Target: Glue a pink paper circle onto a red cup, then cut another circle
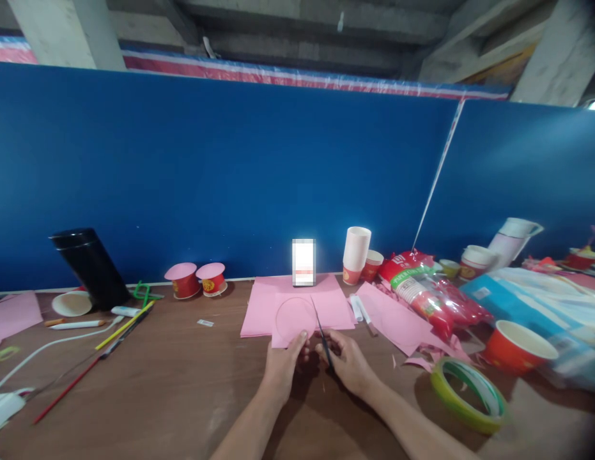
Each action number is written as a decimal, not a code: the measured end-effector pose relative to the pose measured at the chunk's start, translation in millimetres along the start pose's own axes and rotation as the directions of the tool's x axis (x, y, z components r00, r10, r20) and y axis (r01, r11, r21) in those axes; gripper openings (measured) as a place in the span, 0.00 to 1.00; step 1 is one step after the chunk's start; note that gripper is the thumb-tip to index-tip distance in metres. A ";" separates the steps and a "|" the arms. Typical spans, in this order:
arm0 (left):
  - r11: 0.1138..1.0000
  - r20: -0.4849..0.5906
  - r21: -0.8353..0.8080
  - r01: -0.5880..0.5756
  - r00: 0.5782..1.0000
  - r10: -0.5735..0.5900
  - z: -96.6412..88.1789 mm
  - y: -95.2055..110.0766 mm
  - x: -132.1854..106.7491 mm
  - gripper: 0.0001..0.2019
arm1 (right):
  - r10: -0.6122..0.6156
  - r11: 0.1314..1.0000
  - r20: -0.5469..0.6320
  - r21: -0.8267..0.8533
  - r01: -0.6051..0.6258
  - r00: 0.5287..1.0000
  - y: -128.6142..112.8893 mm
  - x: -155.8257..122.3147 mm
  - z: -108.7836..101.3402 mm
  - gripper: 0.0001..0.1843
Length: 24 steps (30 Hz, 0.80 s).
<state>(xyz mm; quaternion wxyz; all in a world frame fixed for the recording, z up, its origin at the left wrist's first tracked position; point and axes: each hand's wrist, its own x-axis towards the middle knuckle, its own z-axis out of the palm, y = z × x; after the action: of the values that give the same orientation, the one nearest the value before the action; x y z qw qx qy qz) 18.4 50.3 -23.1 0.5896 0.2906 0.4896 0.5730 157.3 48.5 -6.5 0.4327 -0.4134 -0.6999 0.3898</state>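
Observation:
Between the fingers and thumb of my left hand (282, 369) is a piece of pink paper (293, 319) with a circle outlined on it. My right hand (351, 365) is closed around dark-handled scissors (322, 329), whose blades point away from me along the right edge of that paper. How far apart the blades are, I cannot make out. Behind the held piece lies a stack of pink sheets (256, 306) on the brown table (182, 396). A bright, blurred-out upright rectangle (303, 260) stands at the back of the stack.
Two red cups with pink discs (182, 281) stand back left, near a leaning black flask (93, 271). On the right are stacked paper cups (357, 252), a red plastic package (422, 287), pink scraps (397, 319), green-yellow tape (470, 393) and an orange-red cup (520, 348). A blue partition (230, 160) rises behind.

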 end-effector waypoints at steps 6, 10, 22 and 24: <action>1.000 0.000 -0.004 0.015 1.000 -0.015 -0.3 -0.5 0.0 0.14 | -0.001 1.000 -0.003 0.006 0.001 1.000 1.8 0.2 0.2 0.14; 1.000 -0.009 0.029 -0.007 1.000 0.008 -2.2 -3.0 1.6 0.15 | 0.000 1.000 0.001 0.000 0.000 1.000 0.9 0.1 -0.7 0.14; 0.998 0.013 0.065 -0.016 1.000 0.015 -1.2 -1.1 -0.2 0.18 | -0.005 1.000 0.017 0.017 0.004 1.000 -1.7 0.3 -1.6 0.13; 0.997 -0.001 0.064 -0.042 0.999 0.042 -0.7 0.6 -1.3 0.17 | -0.008 1.000 0.019 0.018 0.008 1.000 -1.4 0.3 -1.7 0.13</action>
<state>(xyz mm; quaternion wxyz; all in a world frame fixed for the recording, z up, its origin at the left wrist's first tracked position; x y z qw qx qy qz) 17.7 49.0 -22.4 0.5673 0.3189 0.5021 0.5695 158.4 48.5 -4.6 0.4313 -0.4032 -0.7020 0.3981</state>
